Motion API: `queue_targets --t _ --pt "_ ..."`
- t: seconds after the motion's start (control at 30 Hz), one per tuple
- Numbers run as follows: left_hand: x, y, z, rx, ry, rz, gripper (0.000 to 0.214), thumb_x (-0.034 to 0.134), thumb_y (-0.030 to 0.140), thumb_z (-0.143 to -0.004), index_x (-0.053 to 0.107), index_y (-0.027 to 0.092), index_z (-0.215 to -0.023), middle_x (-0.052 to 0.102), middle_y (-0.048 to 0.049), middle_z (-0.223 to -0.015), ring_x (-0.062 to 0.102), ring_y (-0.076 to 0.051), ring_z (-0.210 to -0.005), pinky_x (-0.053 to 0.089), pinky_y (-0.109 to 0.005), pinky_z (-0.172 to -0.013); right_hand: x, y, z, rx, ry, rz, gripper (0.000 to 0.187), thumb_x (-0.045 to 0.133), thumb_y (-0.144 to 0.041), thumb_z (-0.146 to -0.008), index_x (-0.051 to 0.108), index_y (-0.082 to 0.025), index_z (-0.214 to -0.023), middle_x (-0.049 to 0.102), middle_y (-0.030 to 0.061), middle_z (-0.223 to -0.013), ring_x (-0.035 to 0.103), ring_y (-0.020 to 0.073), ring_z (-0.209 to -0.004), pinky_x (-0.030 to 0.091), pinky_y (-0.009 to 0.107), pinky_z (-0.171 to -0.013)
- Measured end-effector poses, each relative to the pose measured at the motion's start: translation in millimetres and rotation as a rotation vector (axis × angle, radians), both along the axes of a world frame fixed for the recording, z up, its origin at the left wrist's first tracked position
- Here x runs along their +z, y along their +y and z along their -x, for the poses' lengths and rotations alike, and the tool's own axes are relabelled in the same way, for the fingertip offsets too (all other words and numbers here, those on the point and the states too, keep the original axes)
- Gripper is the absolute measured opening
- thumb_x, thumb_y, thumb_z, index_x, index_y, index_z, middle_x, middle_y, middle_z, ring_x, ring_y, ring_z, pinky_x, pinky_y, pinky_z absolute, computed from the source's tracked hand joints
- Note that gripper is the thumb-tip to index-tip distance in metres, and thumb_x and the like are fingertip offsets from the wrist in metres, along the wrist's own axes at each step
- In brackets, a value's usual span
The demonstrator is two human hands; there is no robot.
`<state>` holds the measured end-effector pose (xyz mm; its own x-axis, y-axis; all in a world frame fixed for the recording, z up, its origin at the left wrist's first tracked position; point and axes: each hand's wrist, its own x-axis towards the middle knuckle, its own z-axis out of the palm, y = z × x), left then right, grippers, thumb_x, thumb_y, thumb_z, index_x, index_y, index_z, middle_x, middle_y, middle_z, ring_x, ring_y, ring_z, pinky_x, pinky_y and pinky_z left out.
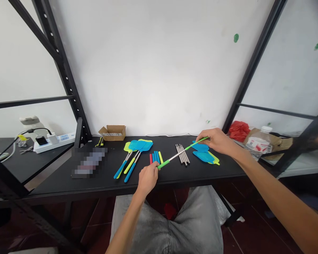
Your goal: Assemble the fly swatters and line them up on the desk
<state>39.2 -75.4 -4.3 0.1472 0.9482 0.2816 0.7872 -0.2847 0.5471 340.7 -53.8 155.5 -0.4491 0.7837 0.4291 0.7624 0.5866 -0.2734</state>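
An open cardboard box [116,133] stands at the back of the black tabletop [228,171], near a white wall [159,70] marked with green smudges [236,37]. Left of a perforated metal post [64,72] lies a white power strip [65,138]; far right, a red plastic bag [239,131] sits near a clear plastic bottle [259,141].

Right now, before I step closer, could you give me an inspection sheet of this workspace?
Surface: black tabletop, items laid in groups.
Job's things: fly swatters at left; coloured tubes and metal rods mid-table; loose blue and yellow-green swatter heads at right.
Clutter: open cardboard box, pixelated item at left; red bag, plastic bottle beyond the right-hand frame post.
Hands: left hand and right hand hold opposite ends of a green-ended stick.
Cables: black cable at the power strip, left; white cable along the wall's foot.
Surroundings: white wall with green marks, black metal frame.
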Motion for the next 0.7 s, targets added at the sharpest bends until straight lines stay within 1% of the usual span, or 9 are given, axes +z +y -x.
queue_targets --t 0.13,0.23,0.33,0.43,0.5,0.57,0.63,0.7 --pt "1.2 -1 -1 0.010 0.017 0.006 0.027 0.034 0.016 -0.091 0.058 0.026 -0.086 0.064 0.0002 -0.073 0.059 -0.018 -0.067 0.025 -0.025 -0.058 -4.4 0 1 -0.029 0.020 0.051 0.020 0.060 -0.035 -0.081 0.075 -0.023 -0.083 0.073 0.0047 -0.080 0.063 0.0207 -0.067 0.045 0.032 -0.061" --pt "2.2 -1 -1 0.008 0.033 0.013 0.027 0.033 0.016 -0.092 0.058 0.025 -0.087 0.063 -0.0004 -0.072 0.059 -0.019 -0.067 0.025 -0.025 -0.058 -7.1 1 4 -0.023 0.037 0.071 0.021 0.060 -0.035 -0.081 0.076 -0.021 -0.084 0.073 0.0045 -0.078 0.063 0.0200 -0.066 0.045 0.031 -0.060" --pt "3.1 -2 1 -0.015 0.033 0.015 0.026 0.032 0.016 -0.091 0.056 0.025 -0.086 0.060 0.0001 -0.068 0.056 -0.018 -0.064 0.024 -0.025 -0.057 -8.0 2 5 -0.020 0.031 0.078 0.017 0.063 -0.033 -0.080 0.076 -0.021 -0.083 0.072 0.0035 -0.075 0.062 0.0192 -0.065 0.044 0.030 -0.061" --pt "5.4 -4 2 -0.033 -0.022 0.004 0.026 0.032 0.015 -0.090 0.055 0.024 -0.084 0.055 0.0016 -0.065 0.052 -0.017 -0.062 0.026 -0.025 -0.058 -6.6 3 5 -0.034 0.056 0.092 0.016 0.066 -0.033 -0.078 0.076 -0.021 -0.083 0.071 0.0029 -0.072 0.061 0.0182 -0.063 0.043 0.030 -0.060" --pt "8.7 -8 2 -0.061 -0.102 0.007 0.028 0.030 0.018 -0.091 0.056 0.024 -0.085 0.052 0.0022 -0.064 0.051 -0.016 -0.062 0.028 -0.024 -0.059 -5.8 4 6 -0.066 0.118 0.092 0.021 0.069 -0.035 -0.077 0.075 -0.022 -0.092 0.070 0.0027 -0.075 0.060 0.0179 -0.062 0.044 0.030 -0.061" --pt "12.8 -13 1 -0.104 -0.190 0.011 0.029 0.029 0.026 -0.095 0.058 0.023 -0.091 0.049 0.0027 -0.064 0.049 -0.016 -0.062 0.030 -0.024 -0.059 -7.5 8 10 -0.114 0.190 0.063 0.035 0.072 -0.037 -0.075 0.071 -0.024 -0.108 0.070 0.0021 -0.078 0.060 0.0185 -0.065 0.046 0.031 -0.063" --pt "16.3 -17 2 -0.146 -0.251 -0.001 0.033 0.030 0.038 -0.098 0.059 0.022 -0.097 0.047 0.0032 -0.064 0.047 -0.015 -0.059 0.030 -0.024 -0.058 -13.3 14 18 -0.148 0.258 0.019 0.053 0.072 -0.037 -0.075 0.061 -0.027 -0.125 0.069 0.0017 -0.083 0.062 0.0204 -0.071 0.049 0.032 -0.066" --pt "18.1 -19 6 -0.143 -0.260 -0.037 0.039 0.031 0.046 -0.098 0.059 0.021 -0.102 0.046 0.0036 -0.062 0.045 -0.014 -0.056 0.029 -0.024 -0.055 -24.1 22 31 -0.136 0.339 -0.019 0.067 0.070 -0.036 -0.076 0.048 -0.029 -0.139 0.068 0.0044 -0.099 0.064 0.0237 -0.084 0.051 0.034 -0.071"
